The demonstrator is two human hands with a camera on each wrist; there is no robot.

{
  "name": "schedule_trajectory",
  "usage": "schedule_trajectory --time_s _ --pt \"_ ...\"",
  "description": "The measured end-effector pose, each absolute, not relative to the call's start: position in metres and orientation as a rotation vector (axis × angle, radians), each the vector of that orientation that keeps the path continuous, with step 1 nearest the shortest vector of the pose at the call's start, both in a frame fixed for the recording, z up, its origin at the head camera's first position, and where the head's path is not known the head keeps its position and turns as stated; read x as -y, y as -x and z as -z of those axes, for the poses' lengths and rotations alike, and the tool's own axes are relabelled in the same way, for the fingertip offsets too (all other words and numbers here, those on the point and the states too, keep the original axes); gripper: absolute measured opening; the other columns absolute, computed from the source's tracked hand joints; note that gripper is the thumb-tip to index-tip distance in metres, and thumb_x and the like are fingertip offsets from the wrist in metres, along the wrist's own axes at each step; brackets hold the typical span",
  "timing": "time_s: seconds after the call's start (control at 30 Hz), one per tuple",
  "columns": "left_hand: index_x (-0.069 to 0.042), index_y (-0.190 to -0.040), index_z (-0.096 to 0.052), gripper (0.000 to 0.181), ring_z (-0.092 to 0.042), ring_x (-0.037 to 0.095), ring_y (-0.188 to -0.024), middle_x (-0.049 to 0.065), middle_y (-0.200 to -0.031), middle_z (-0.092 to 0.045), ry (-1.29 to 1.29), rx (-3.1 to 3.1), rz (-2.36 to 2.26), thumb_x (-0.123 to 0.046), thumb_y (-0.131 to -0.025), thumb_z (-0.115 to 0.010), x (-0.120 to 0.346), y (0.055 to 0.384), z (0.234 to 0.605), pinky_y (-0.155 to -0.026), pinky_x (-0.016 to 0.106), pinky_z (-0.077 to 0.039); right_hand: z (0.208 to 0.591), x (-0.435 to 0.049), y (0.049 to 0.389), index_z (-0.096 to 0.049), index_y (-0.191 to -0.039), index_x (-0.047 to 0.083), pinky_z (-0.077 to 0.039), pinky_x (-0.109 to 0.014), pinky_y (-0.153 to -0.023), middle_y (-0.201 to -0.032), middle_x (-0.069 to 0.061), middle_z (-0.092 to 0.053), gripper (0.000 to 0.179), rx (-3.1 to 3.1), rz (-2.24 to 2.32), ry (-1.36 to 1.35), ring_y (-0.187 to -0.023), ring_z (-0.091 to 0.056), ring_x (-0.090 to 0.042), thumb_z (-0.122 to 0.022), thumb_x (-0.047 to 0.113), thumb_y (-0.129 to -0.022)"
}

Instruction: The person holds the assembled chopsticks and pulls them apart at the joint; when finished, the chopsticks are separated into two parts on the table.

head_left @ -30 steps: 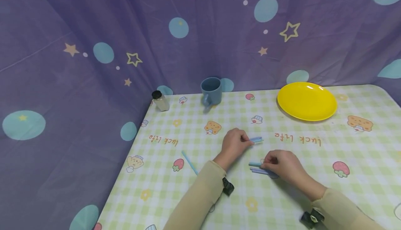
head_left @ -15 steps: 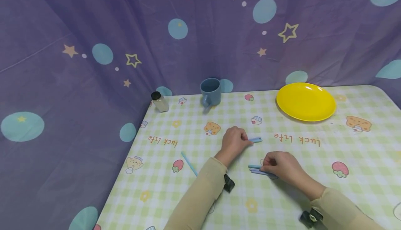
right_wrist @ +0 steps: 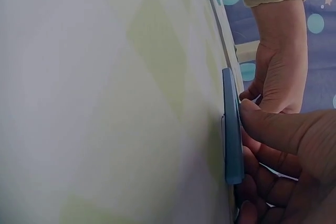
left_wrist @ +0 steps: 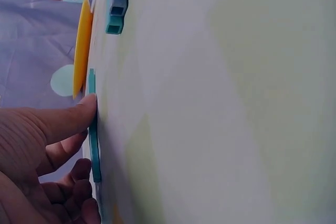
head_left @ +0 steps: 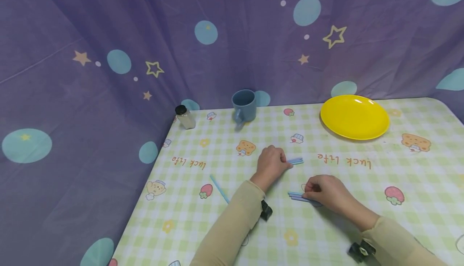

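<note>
A light blue loose stick (head_left: 219, 188) lies on the table (head_left: 427, 177) with its near end by the left sleeve (head_left: 228, 225), so that forearm is best held high enough not to brush it; the left hand (head_left: 270, 165) pinches the left bundle of sticks (head_left: 297, 161) low over the tablecloth, and a light, level pinch should serve, since hard squeezing could fan the sticks; the right hand (head_left: 328, 191) grips the right bundle of sticks (head_left: 298, 196), thumb on the near side, fingers curled behind; squaring the ends before any lift would probably stop a stick sliding out.

Counted: 1 black-capped jar (head_left: 185, 117); 1 loose stick; 1 blue mug (head_left: 244, 107); apparently 3 sticks in the left bundle, though the fingers cover part; 3 in the right bundle, with 3 square ends showing in the left wrist view; 1 yellow plate (head_left: 354, 117).
</note>
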State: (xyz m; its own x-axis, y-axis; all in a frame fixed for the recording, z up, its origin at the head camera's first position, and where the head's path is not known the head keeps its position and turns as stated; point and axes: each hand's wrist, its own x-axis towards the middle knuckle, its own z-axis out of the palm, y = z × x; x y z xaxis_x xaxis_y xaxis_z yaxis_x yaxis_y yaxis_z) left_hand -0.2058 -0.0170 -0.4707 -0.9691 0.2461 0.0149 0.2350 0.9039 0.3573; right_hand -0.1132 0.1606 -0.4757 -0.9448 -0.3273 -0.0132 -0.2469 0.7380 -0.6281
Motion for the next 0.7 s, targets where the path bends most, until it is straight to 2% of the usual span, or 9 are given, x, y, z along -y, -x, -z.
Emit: schedule_trajectory --time_s 0.27,0.5,0.7 --pt "-0.022 -0.063 -0.058 0.035 -0.045 0.012 -0.075 -0.007 -0.075 -0.047 -0.369 -3.022 -0.55 -0.043 -0.073 -0.084 0.018 0.205 0.468 -0.067 0.026 -0.038 0.474 -0.161 0.113 -0.065 -0.071 0.023 -0.043 -0.029 -0.064 -0.068 0.016 -0.057 0.017 -2.815 1.001 0.482 -0.063 -0.049 -0.003 -0.079 0.025 -0.082" --pt "-0.021 -0.066 -0.059 0.031 -0.046 0.013 -0.073 -0.006 -0.075 -0.048 -0.376 -3.04 -0.615 -0.04 -0.08 -0.08 0.034 0.203 0.456 -0.065 0.026 -0.038 0.47 -0.158 0.112 -0.069 -0.076 0.021 -0.046 -0.032 -0.067 -0.071 0.016 -0.06 0.012 -2.842 1.009 0.471 -0.066 -0.052 -0.003 -0.077 0.025 -0.083" --pt "-0.019 -0.076 -0.066 0.02 -0.047 0.012 -0.071 -0.006 -0.076 -0.052 -0.367 -2.996 -0.728 -0.032 -0.085 -0.077 0.059 0.197 0.444 -0.065 0.027 -0.04 0.46 -0.149 0.112 -0.073 -0.083 0.017 -0.048 -0.034 -0.068 -0.074 0.013 -0.063 0.008 -2.883 1.062 0.492 -0.068 -0.054 -0.004 -0.078 0.023 -0.083"
